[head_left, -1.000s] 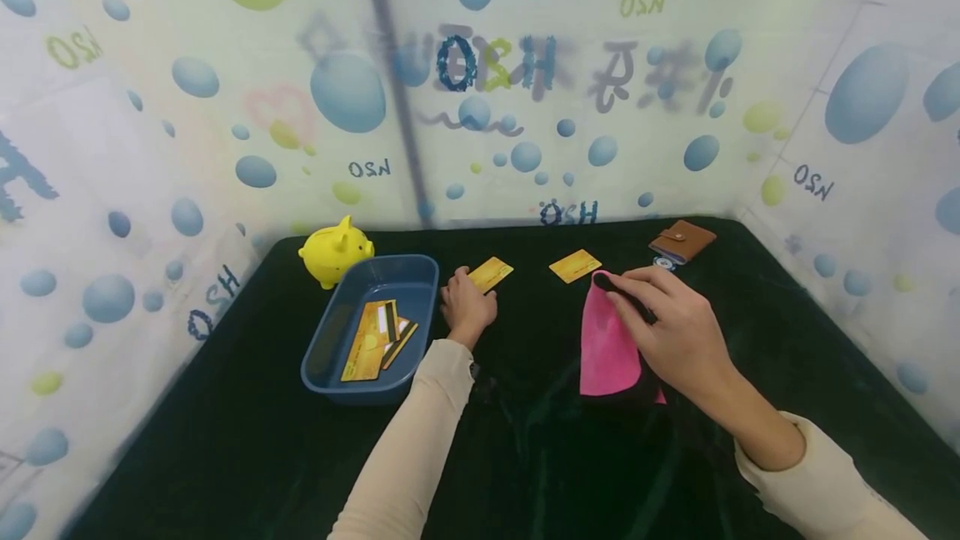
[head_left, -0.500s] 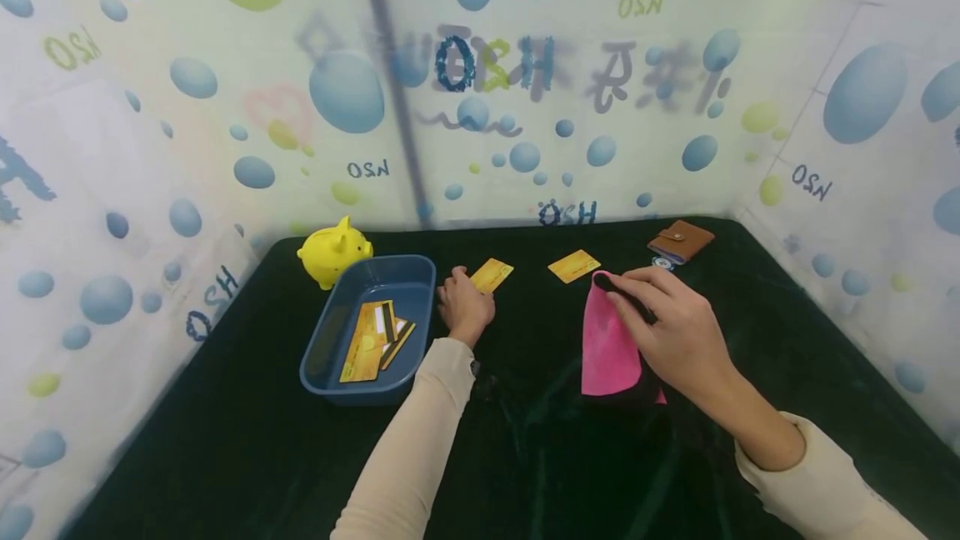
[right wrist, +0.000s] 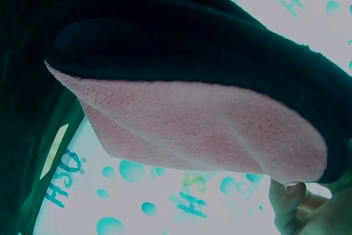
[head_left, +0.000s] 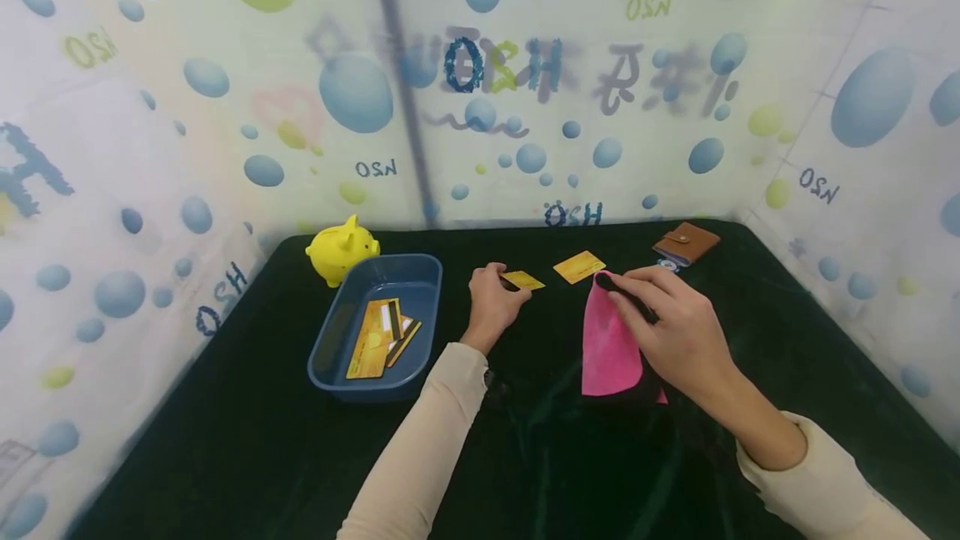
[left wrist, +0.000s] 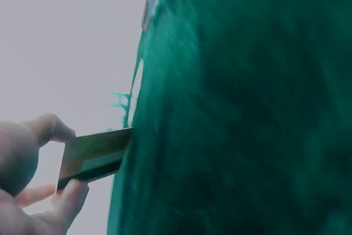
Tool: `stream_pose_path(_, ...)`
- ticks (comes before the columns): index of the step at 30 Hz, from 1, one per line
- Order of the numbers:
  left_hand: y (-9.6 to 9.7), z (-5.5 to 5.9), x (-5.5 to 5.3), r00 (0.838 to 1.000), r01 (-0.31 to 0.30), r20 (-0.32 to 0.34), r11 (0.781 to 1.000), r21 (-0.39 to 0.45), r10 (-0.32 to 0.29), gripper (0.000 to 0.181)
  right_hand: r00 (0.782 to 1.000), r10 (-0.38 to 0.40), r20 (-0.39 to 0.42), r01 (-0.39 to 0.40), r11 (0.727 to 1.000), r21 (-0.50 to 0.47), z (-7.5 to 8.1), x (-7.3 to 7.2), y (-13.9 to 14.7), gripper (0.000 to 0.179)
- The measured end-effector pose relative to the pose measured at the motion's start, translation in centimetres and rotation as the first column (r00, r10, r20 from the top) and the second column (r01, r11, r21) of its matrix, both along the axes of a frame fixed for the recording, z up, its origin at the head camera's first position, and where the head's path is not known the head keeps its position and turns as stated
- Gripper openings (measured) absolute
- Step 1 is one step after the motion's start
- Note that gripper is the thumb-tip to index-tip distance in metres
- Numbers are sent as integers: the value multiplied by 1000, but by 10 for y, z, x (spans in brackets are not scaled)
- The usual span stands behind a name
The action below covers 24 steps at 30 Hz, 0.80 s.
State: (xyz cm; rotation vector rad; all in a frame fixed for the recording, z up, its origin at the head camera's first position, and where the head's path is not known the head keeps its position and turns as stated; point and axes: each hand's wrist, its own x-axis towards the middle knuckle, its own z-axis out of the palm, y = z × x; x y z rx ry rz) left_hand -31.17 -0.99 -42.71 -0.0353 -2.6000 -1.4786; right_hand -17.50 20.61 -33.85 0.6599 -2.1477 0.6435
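Note:
My left hand [head_left: 493, 305] pinches a yellow bank card [head_left: 523, 280] by its edge, to the right of the blue basin. In the left wrist view that card [left wrist: 94, 155] is held between thumb and fingers, with a dark stripe along its lower side. A second yellow card [head_left: 579, 267] lies flat on the dark green cloth, farther right. My right hand [head_left: 681, 327] pinches the top of a pink and black cloth [head_left: 609, 348], which hangs down in front of the fingers. In the right wrist view the cloth [right wrist: 203, 122] shows a fuzzy pink side and a black side.
The blue basin [head_left: 414, 286] on the left holds several yellow cards [head_left: 367, 348]. Behind it stands a yellow piggy bank [head_left: 341, 250]. A brown wallet [head_left: 686, 243] and a small round chip [head_left: 666, 265] lie at the back right. Printed curtains enclose the table.
My left hand has moved a little to the right and picked up the card by its edge, so it tilts. My right hand with the cloth stays in place.

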Motion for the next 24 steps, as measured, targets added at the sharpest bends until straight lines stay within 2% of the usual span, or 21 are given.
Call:
stream_pose_path(5,9,11,7,992,96,-91,994,53,-91,49,1000,8,-11,-8,1000,-2,0,0,0,35)
stream_pose_path(8,12,19,11,974,144,-185,987,74,-128,45,1000,15,-25,-15,1000,-3,1,-1,1,36)
stream_pose_path(11,14,28,17,942,207,-288,973,97,-172,45,999,18,-37,-18,1000,-5,2,-1,1,36)
stream_pose_path(15,16,42,26,883,296,-407,950,102,-232,49,999,8,-31,-8,1000,-1,3,-1,2,37)
stream_pose_path(17,17,48,31,861,323,-442,941,98,-250,50,1000,2,-29,-2,1000,4,3,-1,2,37)
stream_pose_path(19,17,52,36,848,344,-459,934,95,-265,51,1000,-1,-31,1,1000,6,4,-1,2,37)
stream_pose_path(21,17,56,40,847,361,-456,925,118,-273,50,999,-6,-33,6,1000,6,4,-1,1,37)
stream_pose_path(24,16,60,45,863,391,-423,896,211,-277,49,999,-11,-32,12,1000,7,4,-1,2,37)
